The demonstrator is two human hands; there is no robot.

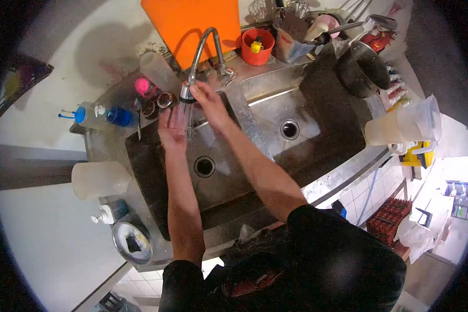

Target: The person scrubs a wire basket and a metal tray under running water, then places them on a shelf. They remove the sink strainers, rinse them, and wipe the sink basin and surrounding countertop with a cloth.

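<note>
Water runs in a spray from the head of a curved metal faucet (186, 92) over the left basin (213, 192) of a double steel sink. Under that stream is my left hand (172, 132), its fingers stretched out and wet, holding nothing. My right hand (209, 104) is closed at the faucet's spray head, with the thumb against its side; the other fingers are partly hidden. Below both hands shows the round drain (205, 166) of the left basin.
Behind the faucet leans an orange cutting board (192, 26), beside a red container (257, 47). A large dark pot (363, 69) and a plastic pitcher (403, 125) stand to the right. On the left are bottles, a translucent container (100, 180) and a metal bowl (132, 243).
</note>
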